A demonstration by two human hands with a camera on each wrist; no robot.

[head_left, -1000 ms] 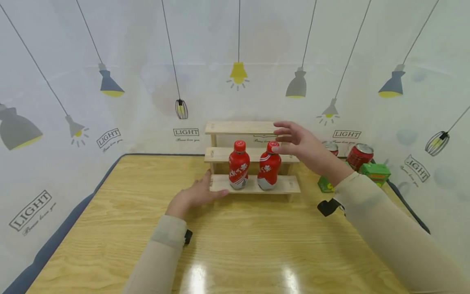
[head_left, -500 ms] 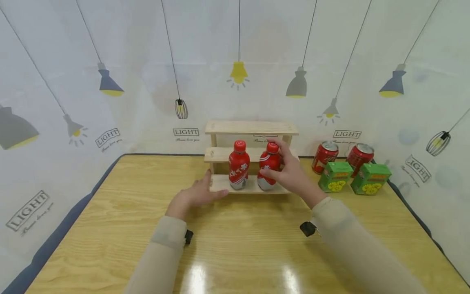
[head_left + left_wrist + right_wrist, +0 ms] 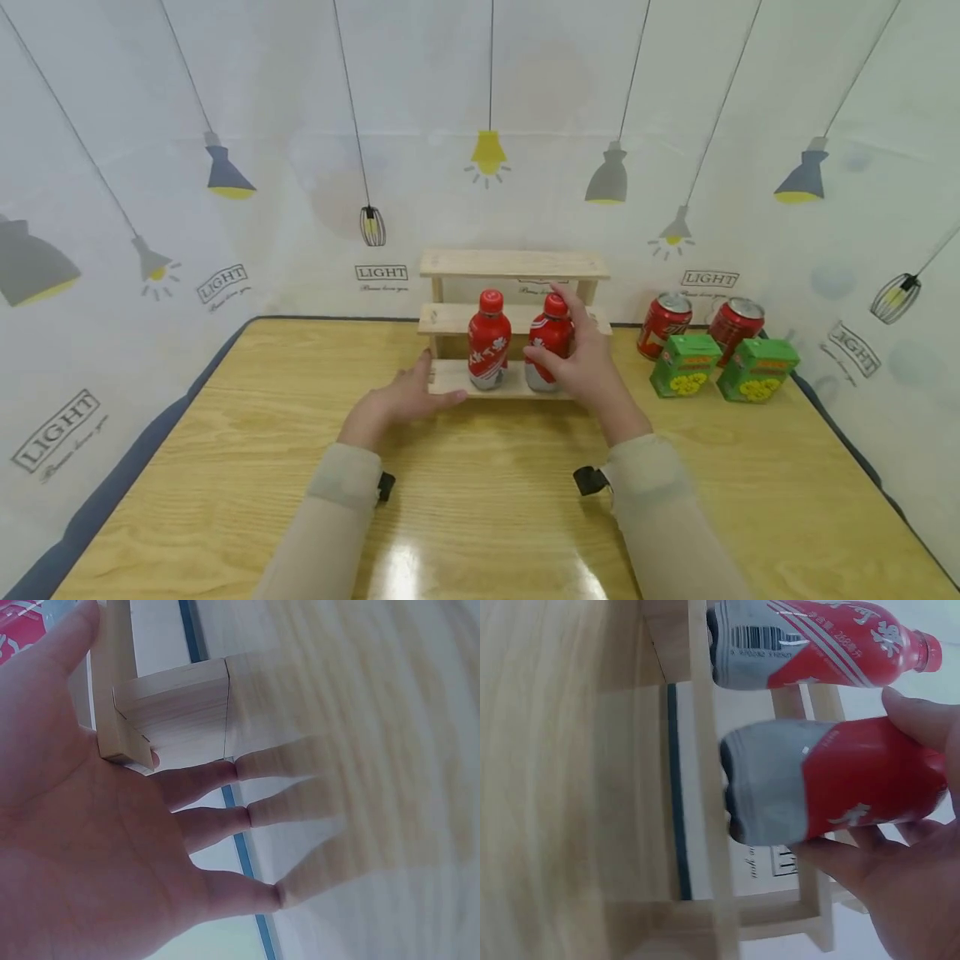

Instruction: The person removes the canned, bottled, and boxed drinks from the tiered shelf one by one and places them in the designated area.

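Note:
Two red plastic drink bottles with silver bottoms stand upright on the lowest tier of a three-tier wooden shelf [image 3: 517, 263]. My right hand [image 3: 596, 375] grips the right bottle [image 3: 847, 780], thumb on one side and fingers curled round the other. The left bottle [image 3: 489, 346] stands beside it, untouched. At the shelf's lower left end rests my left hand [image 3: 401, 396], its thumb along the front of the lowest board. In the left wrist view, several fingers [image 3: 214, 829] of that hand stretch straight past the shelf's leg down to the tabletop.
Right of the shelf, two red drink cans [image 3: 665, 323] stand behind two small green boxes [image 3: 685, 367] with yellow flowers. The wooden table [image 3: 480, 483] reaches back to a pale wall sheet [image 3: 300, 208] printed with hanging lamps.
My right hand has come down and left from above the right bottle and closed round its body, uncovering the cans and boxes. My left hand has stayed at the shelf's left end.

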